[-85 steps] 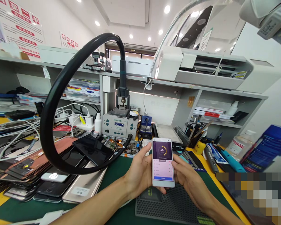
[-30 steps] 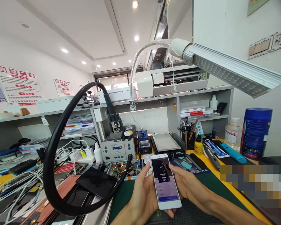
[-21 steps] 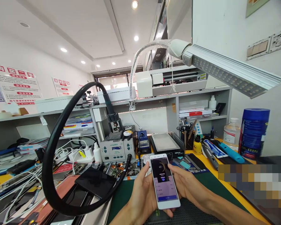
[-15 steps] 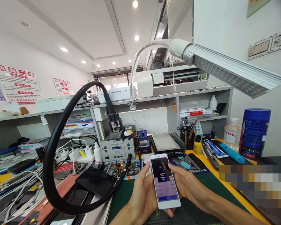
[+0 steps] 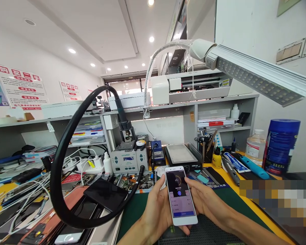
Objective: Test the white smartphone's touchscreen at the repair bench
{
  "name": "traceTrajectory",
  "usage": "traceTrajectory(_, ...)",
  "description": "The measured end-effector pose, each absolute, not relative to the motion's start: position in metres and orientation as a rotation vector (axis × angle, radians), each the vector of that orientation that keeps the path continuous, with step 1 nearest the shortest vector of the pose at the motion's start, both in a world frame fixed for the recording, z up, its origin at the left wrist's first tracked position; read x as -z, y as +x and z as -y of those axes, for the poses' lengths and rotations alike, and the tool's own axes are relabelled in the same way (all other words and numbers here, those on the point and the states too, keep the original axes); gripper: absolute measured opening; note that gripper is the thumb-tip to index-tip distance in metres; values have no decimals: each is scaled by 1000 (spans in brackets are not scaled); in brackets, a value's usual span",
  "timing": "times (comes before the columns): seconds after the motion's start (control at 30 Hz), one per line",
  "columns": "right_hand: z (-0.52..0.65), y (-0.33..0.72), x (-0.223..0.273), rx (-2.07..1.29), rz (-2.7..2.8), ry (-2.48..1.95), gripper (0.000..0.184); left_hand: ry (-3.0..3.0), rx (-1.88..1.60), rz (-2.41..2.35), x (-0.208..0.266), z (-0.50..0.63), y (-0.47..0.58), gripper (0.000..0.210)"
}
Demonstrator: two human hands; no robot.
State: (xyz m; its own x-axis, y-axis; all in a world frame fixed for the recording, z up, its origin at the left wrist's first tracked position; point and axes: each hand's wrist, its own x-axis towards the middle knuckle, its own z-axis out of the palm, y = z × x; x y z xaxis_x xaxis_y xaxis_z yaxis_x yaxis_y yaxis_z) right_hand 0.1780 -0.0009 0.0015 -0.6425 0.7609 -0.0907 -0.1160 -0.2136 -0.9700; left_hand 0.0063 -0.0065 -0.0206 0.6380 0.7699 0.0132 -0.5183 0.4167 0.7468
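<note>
A white smartphone [image 5: 181,197] is held upright between both hands, its lit screen facing me. The screen has a dark upper part with a round dial reading about 45 and a blue bar low down. My left hand [image 5: 156,206] is wrapped round the phone's left edge, thumb along the side and fingertips showing under the bottom edge. My right hand [image 5: 206,200] grips the right edge, thumb at the upper side; its other fingers are hidden behind the phone. Beneath the hands lie a green mat [image 5: 134,209] and a black perforated mat [image 5: 206,233].
A thick black hose [image 5: 56,190] loops from a soldering station [image 5: 129,160] on the left. Beside it lie a dark tablet-like panel [image 5: 105,194] and circuit boards [image 5: 135,182]. A flat heating plate [image 5: 182,153] stands behind the phone; a lamp [image 5: 260,75] hangs at upper right.
The view has shifted slightly, so the surroundings sit a little further right. Both hands keep their hold on the smartphone, which shows the same page.
</note>
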Motion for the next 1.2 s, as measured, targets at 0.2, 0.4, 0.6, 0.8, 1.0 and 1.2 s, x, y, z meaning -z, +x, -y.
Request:
traceTrajectory(0.2, -1, 177, -3, -1911, 1468, -792, 59, 803, -823, -381, 21, 7, 5, 77)
traceTrajectory(0.4, -2, 179, 0, -1911, 1476, -800, 59, 802, -829, -367, 19, 6, 5, 76)
traceTrajectory(0.6, -2, 180, 2, -1891, 1470, -821, 56, 798, -827, -376, 18, 7, 5, 76)
traceTrajectory(0.8, -2, 180, 1, -1866, 1459, -839, 49, 799, -823, -368, 20, 6, 5, 74)
traceTrajectory(1.0, -2, 179, 0, -1829, 1465, -867, 51, 796, -822, -413, 18, 6, 6, 78)
traceTrajectory(1.2, 2, 175, -7, -1801, 1486, -915, 51, 798, -818, -426, 17, 7, 6, 78)
